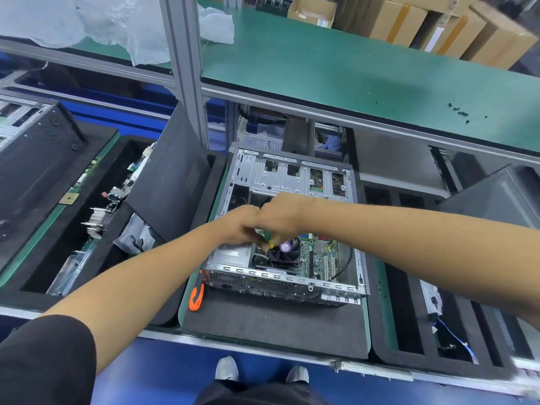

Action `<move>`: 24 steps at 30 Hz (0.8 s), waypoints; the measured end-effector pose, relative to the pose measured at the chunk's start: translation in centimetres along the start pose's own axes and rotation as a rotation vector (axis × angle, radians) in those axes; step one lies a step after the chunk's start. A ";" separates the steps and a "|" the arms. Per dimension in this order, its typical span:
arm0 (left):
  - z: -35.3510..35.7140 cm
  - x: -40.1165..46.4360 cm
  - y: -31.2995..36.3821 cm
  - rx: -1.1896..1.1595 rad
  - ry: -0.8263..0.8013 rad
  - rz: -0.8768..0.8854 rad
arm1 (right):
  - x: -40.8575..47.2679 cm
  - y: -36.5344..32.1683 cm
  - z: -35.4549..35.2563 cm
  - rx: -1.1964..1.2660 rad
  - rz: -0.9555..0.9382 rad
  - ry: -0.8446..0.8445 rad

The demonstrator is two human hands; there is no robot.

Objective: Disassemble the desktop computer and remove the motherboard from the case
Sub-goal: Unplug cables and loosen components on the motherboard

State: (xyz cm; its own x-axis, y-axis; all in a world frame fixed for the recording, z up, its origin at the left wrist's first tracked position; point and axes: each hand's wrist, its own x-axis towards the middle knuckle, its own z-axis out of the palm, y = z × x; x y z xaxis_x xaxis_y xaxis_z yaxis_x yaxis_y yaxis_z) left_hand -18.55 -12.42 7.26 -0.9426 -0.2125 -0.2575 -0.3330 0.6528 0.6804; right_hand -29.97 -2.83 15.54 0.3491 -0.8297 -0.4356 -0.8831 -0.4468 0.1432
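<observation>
An open silver desktop case (292,182) lies on a black foam mat. Its green motherboard (320,255) shows inside, with a black cooler fan (285,252) bearing a purple sticker. Both my hands meet over the fan. My right hand (280,213) grips a green-and-yellow screwdriver (270,239) pointing down at the fan's left corner. My left hand (239,226) is curled beside the tool's tip, its fingertips hidden, so what it holds is unclear.
An orange-handled tool (196,296) lies at the case's near-left corner. A black side panel (172,182) leans on the left. A left tray (73,229) holds removed boards and a heatsink. Right foam trays (444,331) hold cables. A green shelf (350,71) overhangs the case's far side.
</observation>
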 end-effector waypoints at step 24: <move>-0.9 0.1 -0.7 0.002 -0.006 0.062 | 0.6 1.2 -1.0 -0.351 -0.377 0.009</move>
State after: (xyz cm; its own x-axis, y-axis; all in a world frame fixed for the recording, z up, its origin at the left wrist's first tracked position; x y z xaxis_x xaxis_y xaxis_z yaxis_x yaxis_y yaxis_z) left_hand -18.41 -13.57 7.35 -0.9612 -0.1671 -0.2194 -0.2741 0.6659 0.6939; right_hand -30.51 -4.25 16.34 0.6269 -0.5918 -0.5067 -0.5374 -0.7994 0.2686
